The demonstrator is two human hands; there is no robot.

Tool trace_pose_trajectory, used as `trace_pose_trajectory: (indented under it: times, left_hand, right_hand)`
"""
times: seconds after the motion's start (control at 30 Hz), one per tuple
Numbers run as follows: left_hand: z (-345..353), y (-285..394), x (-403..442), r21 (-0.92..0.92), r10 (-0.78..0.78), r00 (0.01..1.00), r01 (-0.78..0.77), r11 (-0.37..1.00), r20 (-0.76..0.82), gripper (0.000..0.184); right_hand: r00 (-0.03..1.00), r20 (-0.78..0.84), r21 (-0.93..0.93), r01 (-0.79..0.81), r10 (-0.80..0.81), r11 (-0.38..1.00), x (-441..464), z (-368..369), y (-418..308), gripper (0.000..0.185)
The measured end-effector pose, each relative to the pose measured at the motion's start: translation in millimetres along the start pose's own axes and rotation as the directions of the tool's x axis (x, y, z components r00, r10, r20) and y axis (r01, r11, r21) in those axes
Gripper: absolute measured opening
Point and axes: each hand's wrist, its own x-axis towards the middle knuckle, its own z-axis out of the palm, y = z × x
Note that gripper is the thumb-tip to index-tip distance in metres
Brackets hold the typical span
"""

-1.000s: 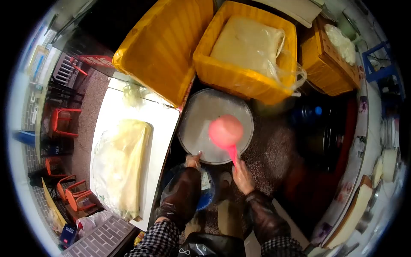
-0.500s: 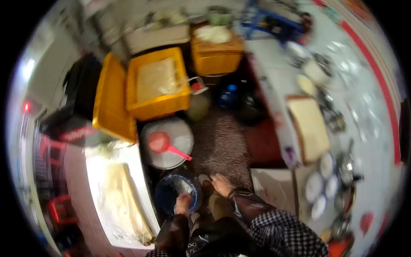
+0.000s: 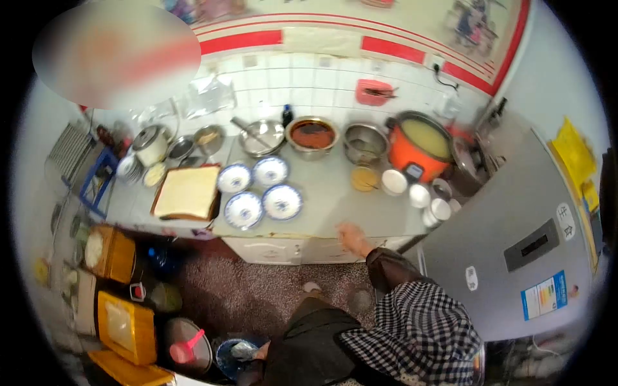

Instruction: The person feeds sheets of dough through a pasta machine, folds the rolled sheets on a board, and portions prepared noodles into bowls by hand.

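1. The left hand (image 3: 262, 350) is at the near left, by the right side of a blue bucket (image 3: 222, 359); little of the hand shows, so I cannot tell whether its grip is wide, narrow or holding anything
2. The blue bucket stands on the floor (image 3: 238, 289), with a pale, crumpled-looking thing (image 3: 244, 350) inside it, close to the left hand
3. The right hand (image 3: 355, 240) is at the near edge of the desk (image 3: 328, 209), fingers pointing left and slightly far; it is blurred, and I cannot tell how wide its grip is or whether it touches the desk
4. Just left of the bucket is a round tub (image 3: 183, 328), with a pink ladle (image 3: 183, 352) over it, handle toward the far right
5. Further left stands a yellow crate (image 3: 145, 347)
6. On the desk, left of the right hand, four blue-and-white plates (image 3: 282, 202) sit in two rows, and left of them a pale square slab (image 3: 187, 193)
7. To the far right of that hand are white cups (image 3: 420, 196) and an orange cooker (image 3: 404, 149)
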Motion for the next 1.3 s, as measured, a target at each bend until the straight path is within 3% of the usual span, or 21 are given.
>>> trace_pose_trajectory:
  times: [0.07,0.13,0.17,0.23,0.27,0.3,0.33,0.37,0.4,0.43,0.5,0.53,0.6,0.77,0.83,0.9,0.93,1.1,1.23,1.27,1.3]
  left_hand:
    - [-17,20,20,0.048,0.034,0.998,-0.037,0.998,0.05,0.04]
    - [-31,43,43,0.083,0.063,0.994,-0.071,0.994,0.09,0.041]
    - [-37,55,59,0.091,0.083,0.992,-0.091,0.992,0.095,0.042]
    - [-51,86,89,0.053,0.154,0.981,-0.161,0.985,0.115,0.043]
    - [-57,94,109,-0.047,0.26,0.96,-0.257,0.965,0.106,0.043]
    - [-61,107,132,-0.235,0.42,0.904,-0.394,0.889,0.073,0.043]
    - [-61,119,154,-0.397,0.558,0.829,-0.504,0.767,0.025,0.044]
    - [-71,146,157,-0.089,0.422,0.901,-0.414,0.906,0.102,0.04]
    - [-77,192,152,0.222,0.271,0.954,-0.294,0.93,0.127,0.037]
    - [-80,234,141,0.22,0.258,0.958,-0.281,0.934,0.125,0.037]
    - [-96,306,144,-0.062,-0.291,0.953,0.286,0.956,-0.085,0.027]
    - [-101,309,153,-0.068,-0.295,0.952,0.29,0.955,-0.081,0.027]
    - [-102,302,161,-0.762,-0.52,0.853,0.305,0.572,-0.048,0.026]
    - [-130,303,188,-0.775,-0.407,0.866,0.035,0.631,-0.292,0.029]
    - [-152,325,202,-0.728,-0.274,0.897,-0.073,0.682,-0.346,0.029]
    - [-174,373,211,-0.685,-0.159,0.887,-0.21,0.697,-0.434,0.028]
    - [-178,399,218,-0.678,-0.121,0.872,-0.275,0.681,-0.474,0.027]
    - [-182,508,197,-0.772,-0.175,0.849,-0.343,0.534,-0.498,0.026]
    - [-188,490,184,-0.766,-0.165,0.847,-0.353,0.537,-0.505,0.03]
    - [-187,475,179,-0.733,-0.139,0.839,-0.364,0.575,-0.526,0.031]
    - [-188,466,174,-0.735,-0.147,0.84,-0.357,0.577,-0.523,0.031]
  right_hand:
    - [0.995,-0.016,-0.187,-0.104,0.103,0.977,37,-34,58,0.029]
    - [0.958,-0.238,-0.329,-0.233,0.159,0.915,70,-83,121,0.031]
    - [0.903,-0.404,-0.208,-0.246,0.146,0.947,72,-141,112,0.03]
    - [0.736,-0.674,-0.303,-0.352,0.063,0.886,108,-201,203,0.025]
    - [0.908,-0.334,-0.744,-0.419,0.253,0.52,113,-244,224,0.02]
    - [0.868,-0.458,-0.734,-0.492,0.193,0.469,124,-247,319,0.027]
    - [0.79,-0.496,-0.672,-0.612,0.361,0.416,125,-275,370,0.026]
    - [0.683,-0.516,-0.62,-0.714,0.516,0.326,127,-303,421,0.025]
    - [0.678,-0.574,-0.474,-0.732,0.458,0.489,111,-334,490,0.028]
    - [0.607,-0.607,-0.328,-0.78,0.513,0.533,97,-344,553,0.028]
    - [0.436,-0.613,-0.129,-0.878,0.659,0.461,59,-377,602,0.03]
    - [0.371,-0.593,-0.069,-0.908,0.714,0.414,41,-382,622,0.031]
    - [0.319,-0.556,0.007,-0.922,0.768,0.388,12,-388,655,0.034]
    - [0.583,-0.449,-0.111,-0.789,0.677,0.605,29,-409,605,0.038]
    - [0.671,-0.45,0.058,-0.636,0.589,0.769,70,-417,609,0.041]
    - [0.634,-0.474,0.006,-0.691,0.611,0.723,123,-418,528,0.047]
    - [0.693,-0.579,-0.07,-0.567,0.43,0.821,136,-397,528,0.045]
    - [0.735,-0.543,-0.188,-0.577,0.405,0.795,209,-354,465,0.047]
    - [0.684,-0.429,-0.116,-0.689,0.589,0.715,221,-346,441,0.044]
    - [0.778,-0.593,-0.232,-0.411,0.207,0.882,206,-326,464,0.04]
    - [0.816,-0.57,-0.519,-0.265,-0.098,0.813,204,-318,488,0.042]
